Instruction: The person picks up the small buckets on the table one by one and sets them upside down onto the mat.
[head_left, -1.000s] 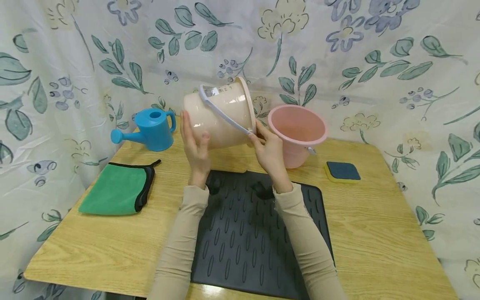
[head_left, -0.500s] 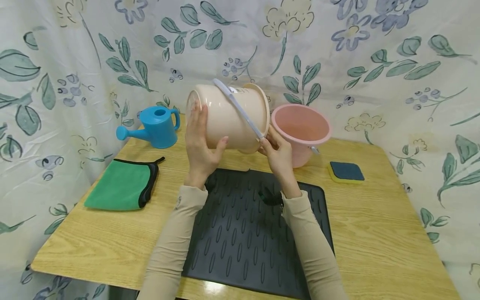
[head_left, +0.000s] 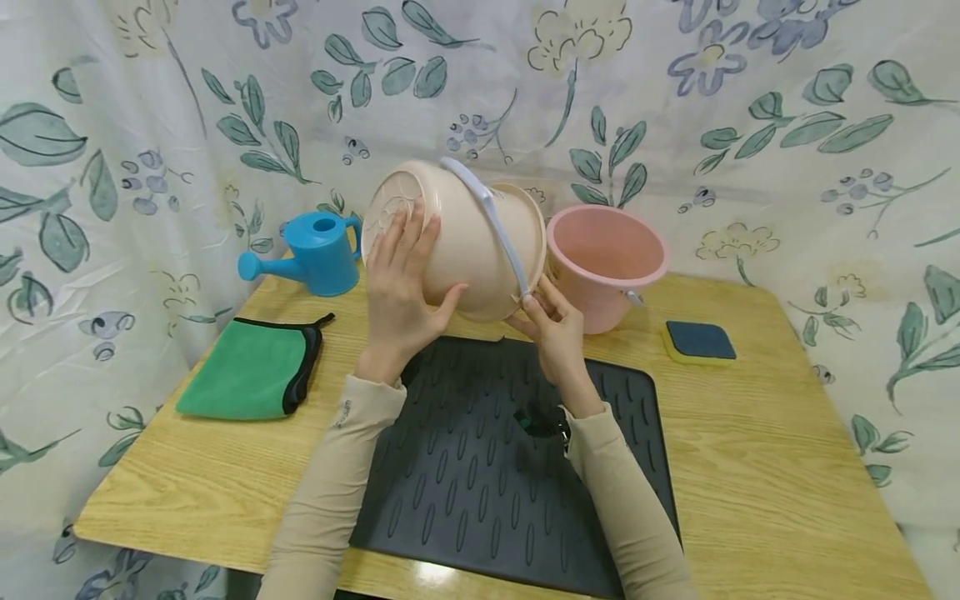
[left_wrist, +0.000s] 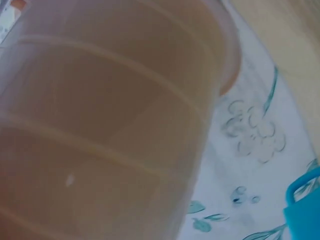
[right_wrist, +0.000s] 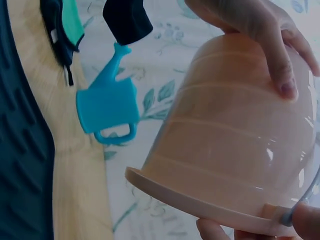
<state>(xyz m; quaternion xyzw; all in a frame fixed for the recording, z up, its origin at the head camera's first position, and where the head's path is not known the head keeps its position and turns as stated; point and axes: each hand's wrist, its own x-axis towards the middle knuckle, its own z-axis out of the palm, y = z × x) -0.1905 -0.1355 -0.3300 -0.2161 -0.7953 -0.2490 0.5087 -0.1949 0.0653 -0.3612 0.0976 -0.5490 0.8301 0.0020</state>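
Observation:
A cream bucket (head_left: 468,250) is held in the air, tipped onto its side, its mouth facing right toward a pink bucket (head_left: 592,296). My left hand (head_left: 401,304) supports its base with straight fingers, the thumb stretched along the wall. At the rim, my right hand (head_left: 557,329) pinches the edge beside the end of the pale blue handle (head_left: 501,229). The bucket's wall (left_wrist: 110,120) fills most of the left wrist view. In the right wrist view the left thumb lies on the bucket's side (right_wrist: 240,130). The inside of the cream bucket is hidden.
A black ridged mat (head_left: 480,475) lies below my arms on the wooden table (head_left: 757,467). To the left are a blue watering can (head_left: 322,258) and a folded green cloth (head_left: 243,367). A sponge (head_left: 701,342) sits at right, and a patterned curtain (head_left: 480,75) hangs behind.
The cream bucket has turned so its base faces me more and its mouth points further away and right. My left hand has spread flatter over the base. The right hand keeps its pinch.

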